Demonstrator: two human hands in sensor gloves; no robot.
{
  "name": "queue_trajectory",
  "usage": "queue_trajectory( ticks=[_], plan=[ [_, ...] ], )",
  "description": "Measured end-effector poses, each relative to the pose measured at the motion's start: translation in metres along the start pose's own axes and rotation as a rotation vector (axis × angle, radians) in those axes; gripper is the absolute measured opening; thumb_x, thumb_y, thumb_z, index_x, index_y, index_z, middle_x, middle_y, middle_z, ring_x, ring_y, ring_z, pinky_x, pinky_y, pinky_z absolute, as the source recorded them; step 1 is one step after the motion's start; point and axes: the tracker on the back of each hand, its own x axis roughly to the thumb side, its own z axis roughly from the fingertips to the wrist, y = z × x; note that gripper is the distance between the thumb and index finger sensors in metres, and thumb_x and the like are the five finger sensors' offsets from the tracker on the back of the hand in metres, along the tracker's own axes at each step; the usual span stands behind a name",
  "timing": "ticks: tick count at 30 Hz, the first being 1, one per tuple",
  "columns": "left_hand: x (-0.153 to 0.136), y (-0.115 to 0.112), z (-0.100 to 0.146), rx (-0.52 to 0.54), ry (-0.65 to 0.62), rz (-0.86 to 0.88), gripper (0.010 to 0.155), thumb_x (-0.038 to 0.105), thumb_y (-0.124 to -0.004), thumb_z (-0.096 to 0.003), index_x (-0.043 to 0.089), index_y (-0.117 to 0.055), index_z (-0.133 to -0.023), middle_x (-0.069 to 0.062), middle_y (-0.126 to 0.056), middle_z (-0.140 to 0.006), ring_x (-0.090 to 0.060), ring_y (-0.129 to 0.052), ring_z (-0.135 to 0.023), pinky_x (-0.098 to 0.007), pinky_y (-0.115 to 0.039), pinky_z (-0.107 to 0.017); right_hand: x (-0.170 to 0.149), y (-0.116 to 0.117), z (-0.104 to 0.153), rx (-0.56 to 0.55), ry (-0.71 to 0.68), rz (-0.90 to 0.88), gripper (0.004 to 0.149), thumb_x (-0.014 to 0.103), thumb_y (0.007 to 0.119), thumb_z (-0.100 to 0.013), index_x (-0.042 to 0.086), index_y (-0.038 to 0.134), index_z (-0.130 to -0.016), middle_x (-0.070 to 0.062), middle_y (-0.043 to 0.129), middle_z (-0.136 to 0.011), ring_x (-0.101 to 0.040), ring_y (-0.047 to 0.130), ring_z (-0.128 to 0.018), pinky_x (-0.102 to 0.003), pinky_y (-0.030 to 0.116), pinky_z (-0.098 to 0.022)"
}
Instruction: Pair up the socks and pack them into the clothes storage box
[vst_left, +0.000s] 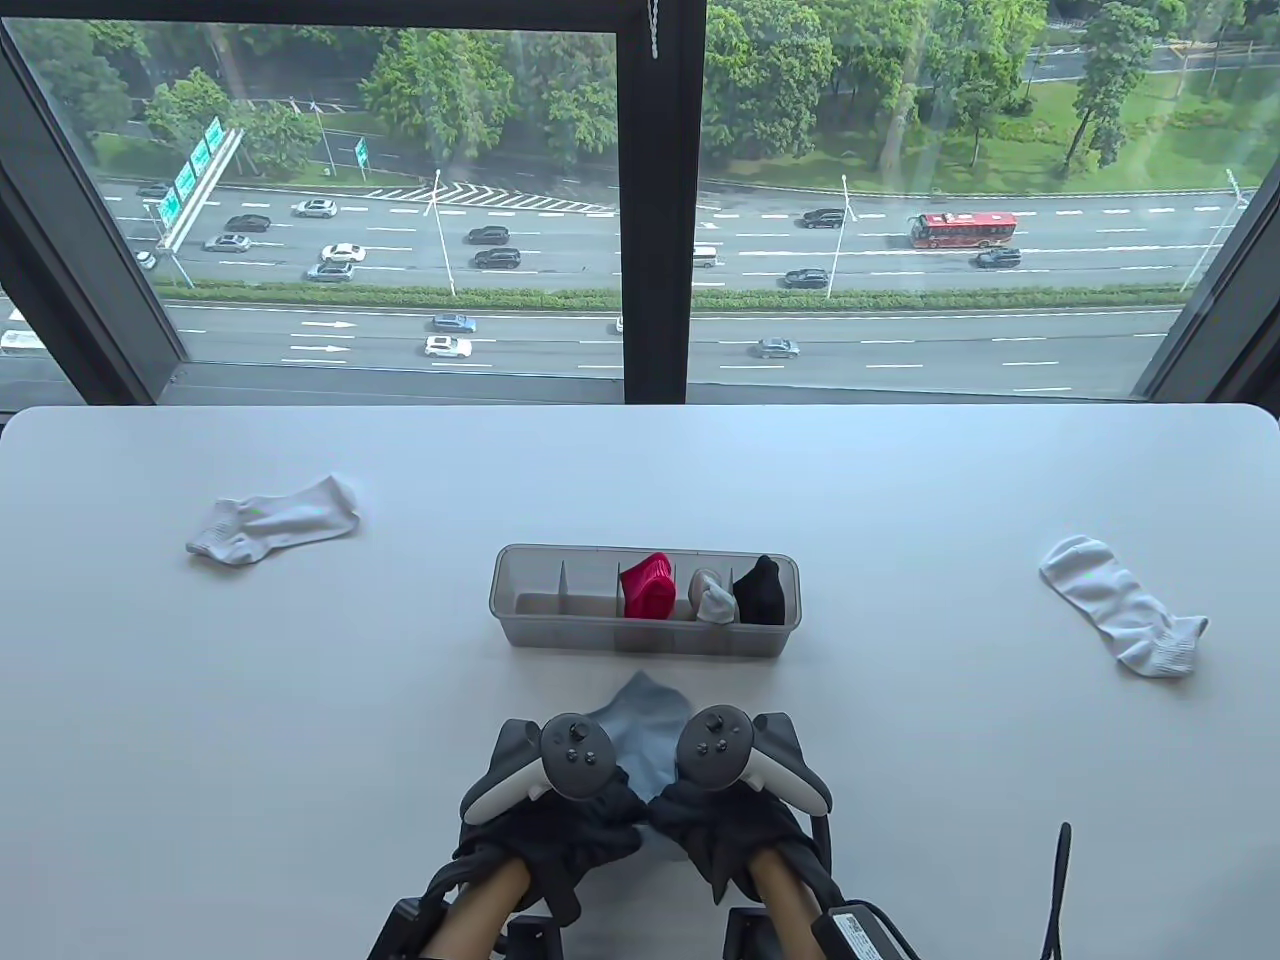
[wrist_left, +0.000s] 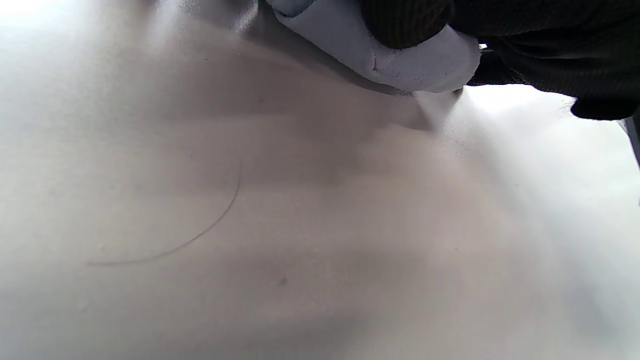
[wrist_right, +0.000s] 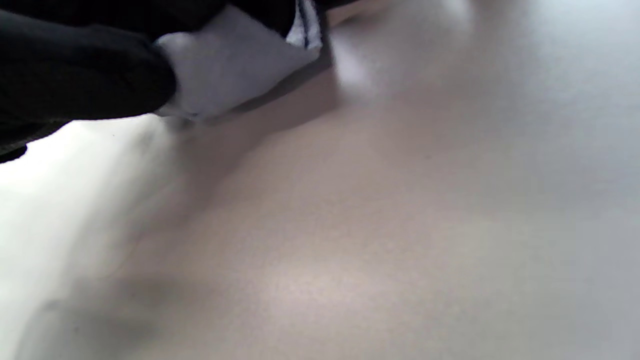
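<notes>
Beyond the window a busy highway runs past trees, and below it sits my white bench (vst_left: 400, 640). My left hand (vst_left: 545, 820) and right hand (vst_left: 735, 815) sit side by side at the near edge, both on a pale blue-grey sock (vst_left: 640, 725). From the wrist views I see gloved fingers (wrist_left: 405, 22) of the left hand curled over a fold of that sock (wrist_left: 400, 60), and the right hand's fingers (wrist_right: 85, 85) pinching its fabric (wrist_right: 230, 60) against the bench.

Just past the sock stands the clear storage box (vst_left: 540, 625), divided into compartments. I see a red bundle (vst_left: 648, 585) in the middle one, a grey-and-white bundle (vst_left: 714, 598) next, and a black bundle (vst_left: 762, 590) at the right end. One white sock (vst_left: 275, 520) lies far left, another white sock (vst_left: 1125, 605) far right.
</notes>
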Motion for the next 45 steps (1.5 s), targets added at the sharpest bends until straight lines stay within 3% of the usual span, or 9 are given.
queue_trajectory(
  ticks=[4,9,16,23,28,33,36,42,45],
  plan=[
    [0.000,0.000,0.001,0.016,-0.011,0.001,0.041,0.029,-0.063,-0.0583,0.016,-0.071,-0.097,-0.011,-0.039,-0.118,-0.044,-0.025,-0.111,-0.070,-0.024,-0.075,-0.004,-0.001,0.002,0.037,-0.057,-0.035,0.059,0.044,0.061,-0.061,0.015,0.047,-0.110,-0.031,0.018,-0.116,-0.052,0.009,-0.100,-0.074,0.019,-0.066],
    [0.000,-0.001,0.000,0.015,-0.023,0.014,0.043,0.028,-0.058,-0.0593,0.011,-0.068,-0.097,-0.013,-0.039,-0.118,-0.046,-0.025,-0.110,-0.071,-0.024,-0.074,0.000,0.000,-0.001,0.022,-0.019,0.014,0.038,0.035,0.057,-0.064,0.018,0.066,-0.097,-0.029,0.020,-0.115,-0.053,0.010,-0.100,-0.074,0.021,-0.067],
    [-0.004,0.000,0.000,0.007,-0.028,0.056,0.044,0.027,-0.054,-0.0592,0.008,-0.066,-0.097,-0.014,-0.038,-0.118,-0.045,-0.024,-0.110,-0.071,-0.024,-0.074,-0.004,0.002,0.002,0.056,-0.072,-0.072,0.057,0.041,0.056,-0.063,0.010,0.051,-0.110,-0.032,0.013,-0.115,-0.053,0.004,-0.099,-0.073,0.015,-0.065],
    [-0.002,-0.001,0.002,0.044,-0.019,0.036,0.060,0.038,-0.068,-0.0558,0.027,-0.041,-0.108,-0.013,-0.043,-0.118,-0.044,-0.028,-0.112,-0.072,-0.022,-0.074,-0.004,0.002,-0.003,0.048,-0.022,-0.075,0.041,0.034,0.049,-0.065,0.013,0.062,-0.098,-0.029,0.008,-0.113,-0.051,-0.002,-0.097,-0.071,0.011,-0.065],
    [0.006,-0.005,-0.001,0.067,0.001,-0.067,0.047,0.031,-0.067,-0.0570,0.019,-0.061,-0.102,-0.006,-0.045,-0.117,-0.046,-0.030,-0.111,-0.071,-0.023,-0.075,-0.010,0.001,-0.001,0.023,-0.043,-0.168,0.042,0.032,0.048,-0.066,0.007,0.068,-0.093,-0.028,0.011,-0.114,-0.049,-0.001,-0.098,-0.069,0.009,-0.065],
    [0.001,-0.004,-0.002,0.048,-0.007,-0.028,0.046,0.030,-0.058,-0.0586,0.011,-0.060,-0.101,-0.008,-0.044,-0.117,-0.044,-0.029,-0.111,-0.070,-0.023,-0.075,-0.012,0.000,0.002,0.023,-0.090,-0.145,0.063,0.045,0.055,-0.061,0.010,0.043,-0.112,-0.030,0.014,-0.115,-0.051,0.001,-0.099,-0.070,0.012,-0.066],
    [0.002,-0.006,-0.002,0.025,-0.014,-0.024,0.048,0.033,-0.054,-0.0571,0.010,-0.052,-0.099,-0.010,-0.038,-0.117,-0.045,-0.024,-0.110,-0.070,-0.021,-0.075,-0.011,-0.001,0.001,0.021,-0.082,-0.122,0.046,0.039,0.058,-0.061,0.020,0.057,-0.103,-0.029,0.013,-0.115,-0.051,0.001,-0.098,-0.070,0.012,-0.066],
    [0.008,-0.008,-0.002,0.063,0.007,-0.086,0.058,0.032,-0.063,-0.0575,0.019,-0.032,-0.105,-0.015,-0.040,-0.116,-0.048,-0.027,-0.109,-0.070,-0.023,-0.075,-0.011,0.000,0.000,0.052,-0.086,-0.131,0.043,0.038,0.051,-0.062,0.019,0.062,-0.099,-0.029,0.010,-0.115,-0.051,-0.002,-0.097,-0.070,0.010,-0.065],
    [0.008,-0.005,-0.002,0.101,0.003,-0.085,0.046,0.030,-0.063,-0.0575,0.012,-0.058,-0.099,-0.014,-0.049,-0.114,-0.048,-0.035,-0.109,-0.070,-0.026,-0.075,-0.011,0.000,0.001,0.029,-0.074,-0.147,0.045,0.040,0.052,-0.062,0.017,0.062,-0.099,-0.028,0.012,-0.115,-0.050,-0.001,-0.098,-0.069,0.010,-0.065]
  ],
)
